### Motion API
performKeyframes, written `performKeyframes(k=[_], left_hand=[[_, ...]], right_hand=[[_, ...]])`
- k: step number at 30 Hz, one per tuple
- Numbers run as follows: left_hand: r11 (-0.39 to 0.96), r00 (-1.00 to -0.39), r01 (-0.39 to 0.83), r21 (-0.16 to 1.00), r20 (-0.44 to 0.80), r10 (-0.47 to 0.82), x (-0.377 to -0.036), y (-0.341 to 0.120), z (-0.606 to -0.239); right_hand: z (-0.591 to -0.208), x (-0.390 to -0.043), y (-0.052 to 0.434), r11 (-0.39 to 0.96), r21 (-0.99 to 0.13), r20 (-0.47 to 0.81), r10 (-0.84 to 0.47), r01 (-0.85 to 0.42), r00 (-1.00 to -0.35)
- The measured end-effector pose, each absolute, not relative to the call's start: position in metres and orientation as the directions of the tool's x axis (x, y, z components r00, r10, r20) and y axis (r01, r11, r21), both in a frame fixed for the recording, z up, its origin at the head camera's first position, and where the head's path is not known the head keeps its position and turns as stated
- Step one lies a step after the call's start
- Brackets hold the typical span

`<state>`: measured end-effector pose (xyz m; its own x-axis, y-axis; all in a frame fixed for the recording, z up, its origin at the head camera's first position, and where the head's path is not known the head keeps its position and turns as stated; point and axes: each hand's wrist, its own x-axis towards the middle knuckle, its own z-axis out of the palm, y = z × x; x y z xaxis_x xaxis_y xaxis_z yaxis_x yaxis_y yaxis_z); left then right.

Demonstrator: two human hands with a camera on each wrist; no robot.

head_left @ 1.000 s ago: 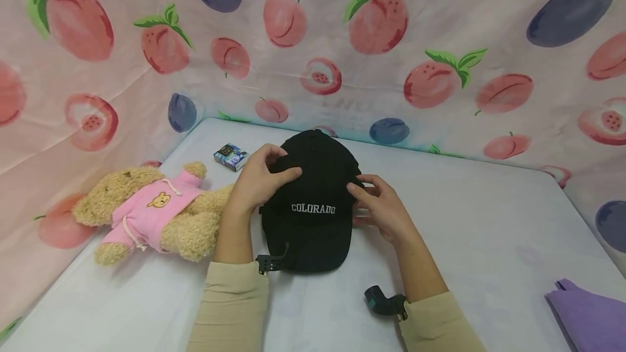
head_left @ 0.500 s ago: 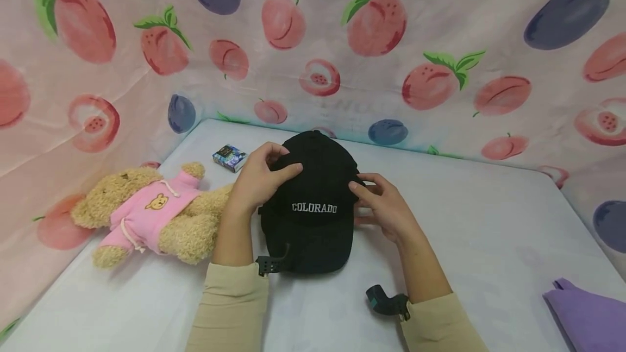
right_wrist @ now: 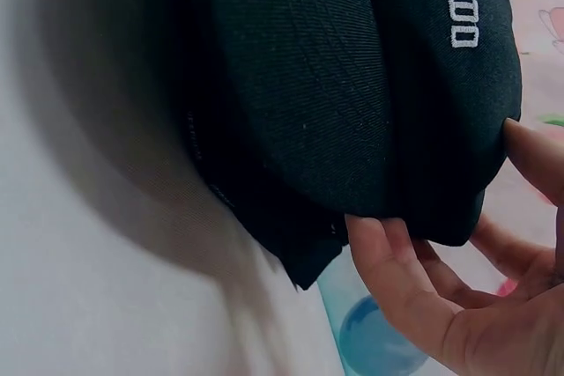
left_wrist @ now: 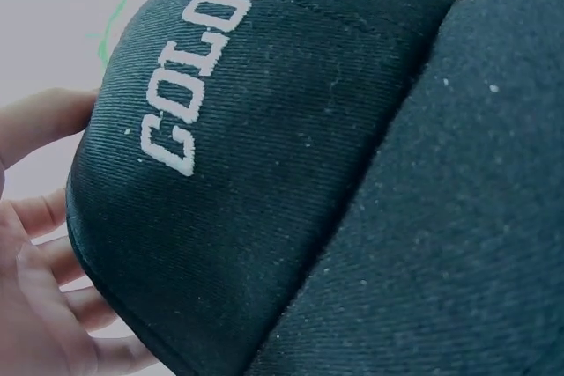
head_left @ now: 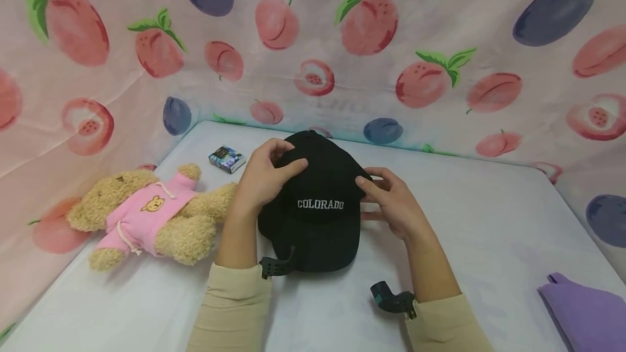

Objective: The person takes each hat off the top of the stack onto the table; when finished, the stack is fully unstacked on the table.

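A black cap [head_left: 320, 227] with white "COLORADO" lettering sits on the white table [head_left: 489, 216], brim toward me. My left hand [head_left: 268, 176] grips the crown's left side, thumb across the top. My right hand [head_left: 391, 204] holds the crown's right side, thumb on the front panel, fingers behind. In the left wrist view the cap [left_wrist: 291, 173] fills the frame, with the left hand's fingers [left_wrist: 40, 288] curled at its edge. The right wrist view shows the cap [right_wrist: 352, 103] from the side, the right hand's fingers [right_wrist: 414, 288] under its rim.
A tan teddy bear [head_left: 146, 213] in a pink hoodie lies left of the cap. A small dark printed box [head_left: 226, 158] sits at the back left. A purple cloth [head_left: 587, 314] lies at the front right corner. Fruit-print fabric [head_left: 342, 42] walls the table.
Both hands and the cap have shifted slightly to the right and the crown has risen a little. The hold on the cap is the same.
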<state>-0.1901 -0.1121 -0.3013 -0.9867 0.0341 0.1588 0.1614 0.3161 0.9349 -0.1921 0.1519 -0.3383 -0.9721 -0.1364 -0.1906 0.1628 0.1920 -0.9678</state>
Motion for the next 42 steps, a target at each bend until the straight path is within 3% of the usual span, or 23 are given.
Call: performKeyframes(k=[23, 42], left_hand=[[0.307, -0.975, 0.222, 0.925, 0.204, 0.091, -0.186, -0.083, -0.282], [0.437, -0.969, 0.236, 0.868, 0.177, 0.172, -0.191, -0.052, -0.267]], right_hand=[[-0.316, -0.178, 0.181, 0.231, -0.968, -0.136, -0.139, 0.102, -0.981], [-0.309, -0.169, 0.214, 0.225, -0.972, -0.091, -0.106, 0.065, -0.990]])
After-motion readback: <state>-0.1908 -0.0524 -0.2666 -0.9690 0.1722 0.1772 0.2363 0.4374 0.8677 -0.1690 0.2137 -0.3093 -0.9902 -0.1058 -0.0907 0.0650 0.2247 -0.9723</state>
